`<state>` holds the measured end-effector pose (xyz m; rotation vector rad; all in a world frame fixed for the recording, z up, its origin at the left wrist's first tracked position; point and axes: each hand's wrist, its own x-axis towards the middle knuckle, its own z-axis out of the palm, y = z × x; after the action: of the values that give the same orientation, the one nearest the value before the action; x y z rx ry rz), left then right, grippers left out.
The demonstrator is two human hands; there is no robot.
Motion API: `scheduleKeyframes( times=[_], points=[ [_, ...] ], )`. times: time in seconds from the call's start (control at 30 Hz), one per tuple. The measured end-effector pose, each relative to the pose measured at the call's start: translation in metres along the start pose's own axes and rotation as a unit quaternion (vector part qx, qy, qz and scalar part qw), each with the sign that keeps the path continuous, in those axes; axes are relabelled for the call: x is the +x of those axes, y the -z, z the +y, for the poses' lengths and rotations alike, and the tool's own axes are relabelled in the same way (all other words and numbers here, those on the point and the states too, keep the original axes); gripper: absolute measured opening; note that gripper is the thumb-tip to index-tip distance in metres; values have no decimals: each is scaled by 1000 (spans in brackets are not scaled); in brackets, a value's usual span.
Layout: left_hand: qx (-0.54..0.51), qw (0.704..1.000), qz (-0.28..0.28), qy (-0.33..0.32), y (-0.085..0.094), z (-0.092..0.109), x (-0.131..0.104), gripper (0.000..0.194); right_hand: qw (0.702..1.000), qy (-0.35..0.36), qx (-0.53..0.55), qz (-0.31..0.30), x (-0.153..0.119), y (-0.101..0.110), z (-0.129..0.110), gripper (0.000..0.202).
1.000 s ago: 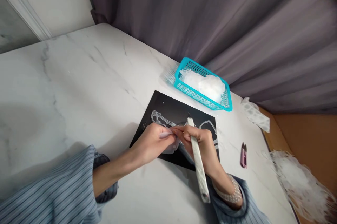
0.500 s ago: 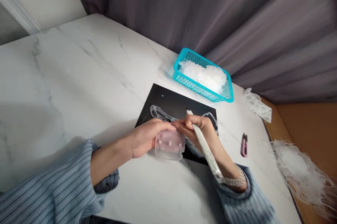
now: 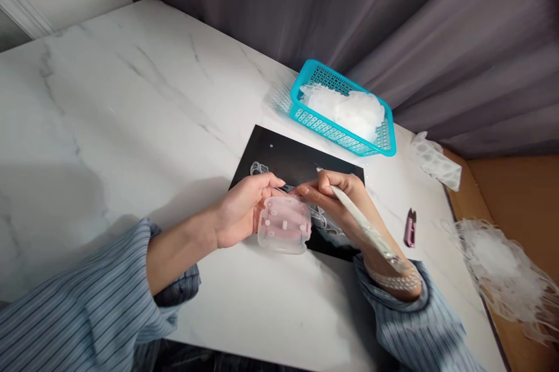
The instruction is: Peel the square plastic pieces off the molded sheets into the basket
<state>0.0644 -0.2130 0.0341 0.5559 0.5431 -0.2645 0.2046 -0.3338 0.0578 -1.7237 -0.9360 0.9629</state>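
My left hand (image 3: 242, 209) is closed around one side of a translucent, frosted plastic piece (image 3: 286, 223) with rounded corners and small holes. It holds the piece tilted over the near edge of a black mat (image 3: 288, 148). In my right hand (image 3: 338, 194) lies a slim craft knife with a whitish handle (image 3: 362, 223), its tip pointing away and its back end over the wrist. My right thumb and fingertips meet the upper edge of the plastic piece. Clear plastic offcuts (image 3: 259, 168) lie on the mat, partly behind my hands.
A turquoise basket (image 3: 325, 130) of white translucent pieces stands behind the mat. At the right are pink thread snips (image 3: 410, 228), a translucent plastic sheet (image 3: 437, 162) and a tangled heap of clear plastic scraps (image 3: 502, 267) by a cardboard box (image 3: 515, 186). A grey curtain (image 3: 244, 5) hangs behind.
The plastic piece is turned to show its face more fully. My left fingers have opened a little at its top edge, and the knife handle has swung lower to the right.
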Motion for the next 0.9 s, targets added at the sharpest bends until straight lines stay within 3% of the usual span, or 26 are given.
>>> scheduleKeyframes(
  times=[0.23,0.43,0.7,0.8,0.9],
  points=[
    [-8,1000,-10,-4,1,-1,1,45,1000,-14,8,-18,-1,-1,-2,54],
    [-21,1000,18,-14,2,-6,2,15,1000,11,7,15,-3,-6,-1,54],
    [104,992,8,-71,0,-8,0,16,999,26,-24,30,0,-8,3,51],
    [153,984,27,-88,-2,-13,1,13,994,56,-96,-1,1,-7,4,45],
    [217,969,43,-112,-2,-21,5,9,969,81,-218,-84,1,-2,6,40]
  ],
)
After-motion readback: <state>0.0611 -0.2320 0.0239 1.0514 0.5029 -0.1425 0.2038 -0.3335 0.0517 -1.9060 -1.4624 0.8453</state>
